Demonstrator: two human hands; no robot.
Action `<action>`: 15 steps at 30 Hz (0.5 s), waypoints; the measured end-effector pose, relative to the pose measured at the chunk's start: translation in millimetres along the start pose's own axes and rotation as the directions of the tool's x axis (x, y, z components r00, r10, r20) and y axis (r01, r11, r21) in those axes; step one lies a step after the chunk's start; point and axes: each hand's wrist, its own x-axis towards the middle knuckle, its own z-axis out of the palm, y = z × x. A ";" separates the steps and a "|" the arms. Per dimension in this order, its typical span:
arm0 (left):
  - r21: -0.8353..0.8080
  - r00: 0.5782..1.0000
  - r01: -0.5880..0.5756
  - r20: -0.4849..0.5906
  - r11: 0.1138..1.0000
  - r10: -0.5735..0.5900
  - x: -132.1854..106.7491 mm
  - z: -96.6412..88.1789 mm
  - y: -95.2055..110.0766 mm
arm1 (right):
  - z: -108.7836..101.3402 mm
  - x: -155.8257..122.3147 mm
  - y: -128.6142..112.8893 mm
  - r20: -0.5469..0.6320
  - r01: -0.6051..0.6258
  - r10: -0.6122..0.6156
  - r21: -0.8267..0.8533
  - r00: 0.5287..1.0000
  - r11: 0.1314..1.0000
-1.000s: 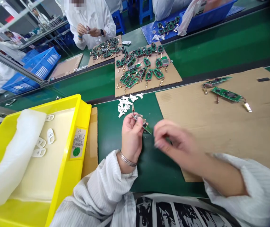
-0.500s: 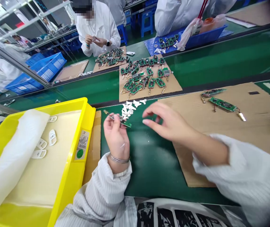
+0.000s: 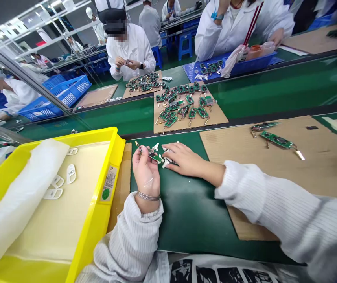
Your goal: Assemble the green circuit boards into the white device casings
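My left hand (image 3: 146, 173) is closed on a small green circuit board (image 3: 155, 158), held tilted above the green bench. A brass-coloured tip shows at the board's far end. Just to its right, my right hand (image 3: 183, 159) lies palm down over a pile of small white plastic pieces (image 3: 166, 162), its fingers stretched out and touching the pile. The hand hides most of these pieces; a few stick out around the fingertips. Two more boards, one of them a green circuit board (image 3: 277, 140) with a metal part wired to it, lie on cardboard at the right.
At the left stands a yellow tray (image 3: 113, 157) holding several white plastic frames (image 3: 71, 173) and a roll of white foam (image 3: 23, 196). Many boards cover a cardboard sheet (image 3: 215, 119) ahead. Across the bench, co-workers in white coats sit near blue baskets (image 3: 76, 92).
My right hand has moved left and down onto the white pieces. My left hand still holds the board in nearly the same place. The view has tipped up slightly.
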 end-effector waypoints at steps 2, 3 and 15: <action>0.000 1.000 -0.003 0.014 1.000 0.003 -1.4 0.8 1.7 | -4.5 -29.6 -4.3 0.034 0.032 -0.031 -0.003 0.999 0.999; 0.004 1.000 -0.003 0.022 1.000 0.003 -2.3 1.2 2.3 | -7.4 -43.9 -6.2 0.048 0.052 -0.053 0.007 0.997 0.999; 0.153 0.946 0.194 0.233 0.969 -0.226 -18.2 7.3 -8.2 | -25.9 -76.7 16.2 -0.137 -0.098 0.108 0.075 0.985 0.992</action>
